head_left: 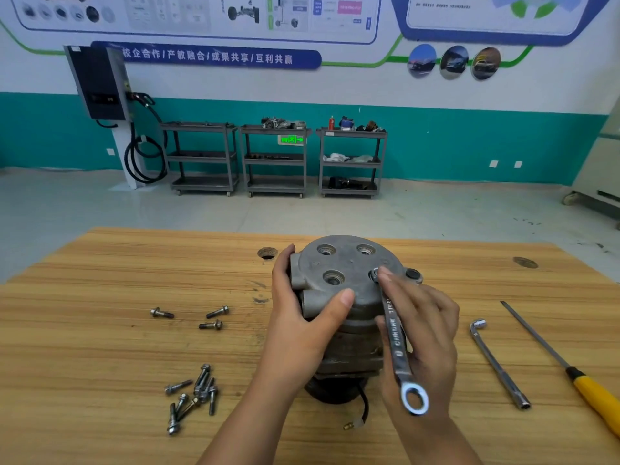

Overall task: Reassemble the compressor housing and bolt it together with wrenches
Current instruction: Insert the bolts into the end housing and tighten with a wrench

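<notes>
The grey compressor housing [345, 273] stands upright at the middle of the wooden table [100, 330]. Three bolt holes in its round top cover are empty. My left hand [302, 317] grips the housing's left side, thumb lying across the cover's front edge. My right hand [422, 333] holds a steel combination wrench [396, 340]. The wrench's far end sits on a bolt [375, 274] in the cover's right hole, and its ring end points toward me. A black wire with a small connector [364, 411] trails from the housing's base.
Three loose bolts [209, 325] lie left of the housing, and a pile of several bolts [194, 396] lies nearer me. To the right lie an L-shaped socket wrench [496, 364] and a yellow-handled screwdriver [570, 370]. Grey carts stand by the far wall.
</notes>
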`<state>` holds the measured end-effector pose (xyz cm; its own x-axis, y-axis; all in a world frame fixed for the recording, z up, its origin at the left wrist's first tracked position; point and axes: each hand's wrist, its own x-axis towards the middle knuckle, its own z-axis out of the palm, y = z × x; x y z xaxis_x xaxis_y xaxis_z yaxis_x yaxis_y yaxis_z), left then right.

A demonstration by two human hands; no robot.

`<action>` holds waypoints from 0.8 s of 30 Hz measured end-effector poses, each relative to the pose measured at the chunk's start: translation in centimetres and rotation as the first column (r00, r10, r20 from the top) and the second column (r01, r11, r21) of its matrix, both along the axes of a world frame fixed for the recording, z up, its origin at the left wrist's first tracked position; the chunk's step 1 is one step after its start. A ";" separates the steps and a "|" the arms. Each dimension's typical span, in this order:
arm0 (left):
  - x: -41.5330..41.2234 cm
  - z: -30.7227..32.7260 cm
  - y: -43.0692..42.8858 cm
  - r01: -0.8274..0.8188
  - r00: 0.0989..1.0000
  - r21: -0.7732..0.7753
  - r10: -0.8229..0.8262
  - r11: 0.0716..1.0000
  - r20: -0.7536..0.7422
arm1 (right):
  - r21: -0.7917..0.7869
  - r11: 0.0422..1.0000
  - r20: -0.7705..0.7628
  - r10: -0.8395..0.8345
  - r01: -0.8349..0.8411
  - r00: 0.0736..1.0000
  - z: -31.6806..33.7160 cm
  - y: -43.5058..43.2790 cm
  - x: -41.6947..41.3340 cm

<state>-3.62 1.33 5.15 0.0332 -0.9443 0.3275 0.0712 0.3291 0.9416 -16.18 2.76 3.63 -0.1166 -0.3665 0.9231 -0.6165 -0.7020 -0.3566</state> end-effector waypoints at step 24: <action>0.5 -0.2 -0.3 0.027 0.999 -0.029 -0.028 0.999 -0.022 | 0.701 0.710 -0.272 0.183 0.064 0.945 9.9 -2.1 0.7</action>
<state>-3.08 1.06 4.95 0.0150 -0.9352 0.3539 0.1019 0.3535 0.9299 -15.51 0.66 13.51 0.1626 -0.9092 0.3834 -0.7420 -0.3688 -0.5599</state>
